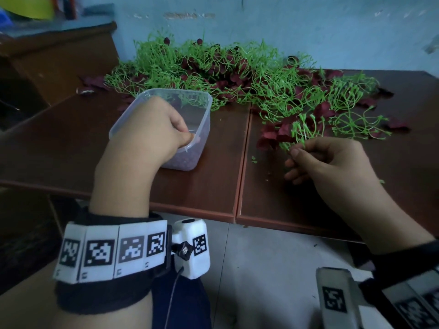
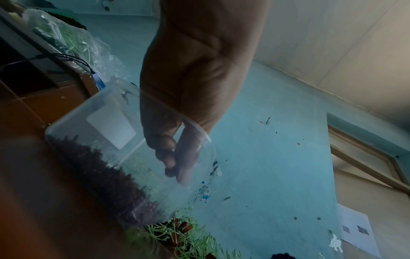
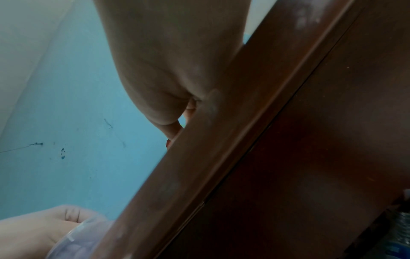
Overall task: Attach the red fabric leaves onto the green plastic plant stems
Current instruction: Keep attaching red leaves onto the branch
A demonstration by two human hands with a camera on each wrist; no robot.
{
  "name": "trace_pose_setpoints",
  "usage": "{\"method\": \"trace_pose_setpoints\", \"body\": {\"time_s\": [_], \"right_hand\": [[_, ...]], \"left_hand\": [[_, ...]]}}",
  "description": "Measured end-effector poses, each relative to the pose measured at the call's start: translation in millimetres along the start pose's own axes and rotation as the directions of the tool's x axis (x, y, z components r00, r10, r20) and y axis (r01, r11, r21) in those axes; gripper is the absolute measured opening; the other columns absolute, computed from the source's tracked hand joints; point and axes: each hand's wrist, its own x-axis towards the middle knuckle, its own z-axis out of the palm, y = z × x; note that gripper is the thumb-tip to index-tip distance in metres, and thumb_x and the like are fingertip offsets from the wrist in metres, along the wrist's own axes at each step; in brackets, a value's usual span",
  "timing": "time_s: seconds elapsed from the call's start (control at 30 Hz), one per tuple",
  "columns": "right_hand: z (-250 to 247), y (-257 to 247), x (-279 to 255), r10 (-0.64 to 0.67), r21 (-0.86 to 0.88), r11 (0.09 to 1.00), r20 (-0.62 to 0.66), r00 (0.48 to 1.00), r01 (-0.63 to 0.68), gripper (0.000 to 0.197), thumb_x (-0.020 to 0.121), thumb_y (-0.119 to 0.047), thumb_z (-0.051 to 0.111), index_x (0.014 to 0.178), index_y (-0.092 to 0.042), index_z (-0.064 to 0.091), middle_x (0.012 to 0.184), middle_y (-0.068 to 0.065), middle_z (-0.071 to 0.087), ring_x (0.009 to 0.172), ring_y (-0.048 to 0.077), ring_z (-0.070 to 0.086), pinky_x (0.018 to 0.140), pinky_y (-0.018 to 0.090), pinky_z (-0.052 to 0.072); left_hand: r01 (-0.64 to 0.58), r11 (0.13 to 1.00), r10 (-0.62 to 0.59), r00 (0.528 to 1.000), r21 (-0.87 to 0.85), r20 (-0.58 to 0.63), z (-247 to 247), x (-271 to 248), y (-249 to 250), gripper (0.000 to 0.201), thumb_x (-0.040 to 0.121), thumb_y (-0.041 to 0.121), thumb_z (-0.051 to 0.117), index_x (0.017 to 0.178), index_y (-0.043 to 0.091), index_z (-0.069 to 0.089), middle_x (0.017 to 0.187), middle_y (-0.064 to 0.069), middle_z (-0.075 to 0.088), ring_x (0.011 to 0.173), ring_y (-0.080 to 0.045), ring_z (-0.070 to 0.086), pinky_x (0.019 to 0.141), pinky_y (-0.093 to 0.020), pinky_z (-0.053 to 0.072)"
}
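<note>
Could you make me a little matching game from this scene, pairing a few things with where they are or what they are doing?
Things:
1. left hand
2. right hand
3. clear plastic tub
4. big heap of green plastic stems and red fabric leaves

States:
A. lies along the table's far side
B. pinches a green stem sprig
C. holds small dark red pieces
D. reaches into the tub

Pairs: 1-D, 2-B, 3-C, 4-A

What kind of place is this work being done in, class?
Probably a small home or workshop assembly spot: a brown wooden table against a scuffed blue wall, heaped with green plastic stems and red fabric leaves, plus a clear plastic tub of small pieces.
</note>
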Motion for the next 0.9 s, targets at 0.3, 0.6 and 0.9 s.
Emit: {"method": "trace_pose_setpoints", "body": {"time_s": [0.3,0.6,0.9], "right_hand": [[2.0,0.6,1.0,0.007,0.002,1.0,-0.004,1.0,-0.007,0.014,0.097,-0.006,0.06,0.085,-0.006,0.067,0.068,0.006,0.071,0.06,0.019,0.071,0.055,0.025,0.058],[0.3,-1.8,-1.2,-0.007,-0.005,1.0,-0.002,1.0,0.007,0.014,0.098,-0.007,0.059,0.086,-0.004,0.067,0.071,0.009,0.071,0.061,0.021,0.072,0.057,0.028,0.059],[-1.2,-1.8,-1.4,0.002,0.021,1.0,0.001,1.0,-0.002,0.015,0.099,-0.004,0.057,0.087,-0.003,0.067,0.073,0.012,0.072,0.062,0.024,0.072,0.058,0.03,0.059]], "left_hand": [[-0.003,0.994,-0.004,0.998,-0.109,-0.062,1.4,1.9,1.4,0.022,0.086,0.013,0.078,0.071,0.029,0.075,0.078,0.003,0.074,0.082,-0.017,0.072,0.085,-0.029,0.057],[-0.145,0.957,0.103,0.98,-0.252,-0.171,6.4,3.3,8.0,0.011,0.083,0.021,0.084,0.079,0.023,0.074,0.074,0.002,0.073,0.075,-0.015,0.073,0.082,-0.031,0.058],[-0.11,0.972,0.064,0.974,-0.207,-0.218,7.5,7.8,5.5,0.008,0.09,0.006,0.073,0.09,0.013,0.079,0.087,-0.008,0.076,0.083,-0.02,0.073,0.088,-0.023,0.055]]}}
